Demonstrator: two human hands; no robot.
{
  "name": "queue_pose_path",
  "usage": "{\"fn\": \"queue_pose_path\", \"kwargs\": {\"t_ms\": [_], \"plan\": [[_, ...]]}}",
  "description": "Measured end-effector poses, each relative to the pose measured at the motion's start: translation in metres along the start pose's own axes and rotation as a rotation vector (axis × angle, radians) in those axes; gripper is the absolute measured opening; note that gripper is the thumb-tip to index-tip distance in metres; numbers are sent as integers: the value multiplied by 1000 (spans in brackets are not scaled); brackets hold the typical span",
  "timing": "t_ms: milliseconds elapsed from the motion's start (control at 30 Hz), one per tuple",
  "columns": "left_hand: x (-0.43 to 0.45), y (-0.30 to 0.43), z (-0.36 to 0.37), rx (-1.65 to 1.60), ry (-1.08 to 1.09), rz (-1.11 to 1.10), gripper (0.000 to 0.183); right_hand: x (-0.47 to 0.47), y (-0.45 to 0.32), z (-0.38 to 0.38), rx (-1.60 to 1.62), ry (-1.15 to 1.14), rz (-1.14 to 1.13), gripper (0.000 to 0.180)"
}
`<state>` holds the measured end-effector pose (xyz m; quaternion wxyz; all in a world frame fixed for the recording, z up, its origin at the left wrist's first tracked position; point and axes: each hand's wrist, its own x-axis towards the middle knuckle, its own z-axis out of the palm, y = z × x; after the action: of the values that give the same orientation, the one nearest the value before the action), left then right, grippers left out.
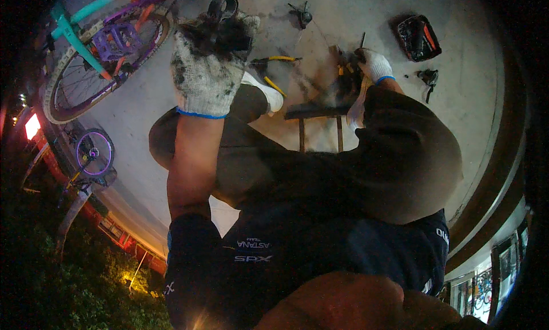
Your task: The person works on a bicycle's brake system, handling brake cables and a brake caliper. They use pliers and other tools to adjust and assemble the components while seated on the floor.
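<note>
My left hand (208, 73), in a white knitted glove with black stains and a blue cuff, is raised at the upper left. It grips a dark part with a ring-shaped top (223, 8); the part is too dark to name. My right hand (374, 64), gloved alike, is lower down beside my right foot, over a dark tool tray or pile of tools (343, 75) with yellow-handled pieces. A thin dark rod (363, 39) sticks up at its fingertips; whether the hand holds it I cannot tell.
A bicycle (81, 47) with a purple pedal lies near my left. Small dark bicycle parts (302, 15) and a mechanism (429, 79) lie on the floor. A black tray (418, 38) holds a red-orange item. A low stool (317, 111) stands between my legs. Another bicycle wheel (93, 153) is farther left.
</note>
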<state>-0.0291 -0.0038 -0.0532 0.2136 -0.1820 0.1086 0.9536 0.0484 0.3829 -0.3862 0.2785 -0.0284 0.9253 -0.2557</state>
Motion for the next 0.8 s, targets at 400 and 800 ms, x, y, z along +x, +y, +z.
{"fn": "queue_pose_path", "kwargs": {"t_ms": [400, 800], "plan": [[-3, -14, 9, 68, -1, 77, 44, 5, 4, 1, -30, -82, -33, 35], [-2, -14, 12, 72, 54, 33, 48, 13, 29, 23, -176, -15, -12, 34]]}}
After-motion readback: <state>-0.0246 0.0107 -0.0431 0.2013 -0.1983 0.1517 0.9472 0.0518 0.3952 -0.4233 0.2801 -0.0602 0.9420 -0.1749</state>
